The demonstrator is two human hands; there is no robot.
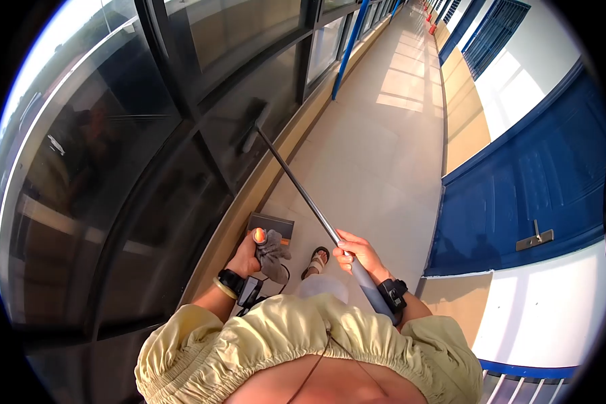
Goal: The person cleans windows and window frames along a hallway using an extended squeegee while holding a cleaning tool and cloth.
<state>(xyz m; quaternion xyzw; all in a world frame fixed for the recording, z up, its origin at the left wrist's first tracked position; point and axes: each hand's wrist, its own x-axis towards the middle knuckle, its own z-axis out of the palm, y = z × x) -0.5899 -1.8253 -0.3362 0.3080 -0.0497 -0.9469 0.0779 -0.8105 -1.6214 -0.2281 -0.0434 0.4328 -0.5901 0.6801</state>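
Note:
My right hand (358,254) is closed round the long pole (304,195) of a window squeegee, near its grey grip. The squeegee's head (251,137) lies against the dark window pane (262,87) ahead on the left. My left hand (246,259) is closed by a crumpled grey cloth (274,257), which hangs from it. A small orange tip (259,235) shows at the thumb, and I cannot make out what it belongs to. Each wrist wears a black device.
A dark box (271,225) stands on the floor by the window ledge. The tiled corridor (363,155) runs ahead, with a blue post (350,50) on the left. To the right are a blue door (518,182) with a handle and a white wall. My sandalled foot (316,261) shows below.

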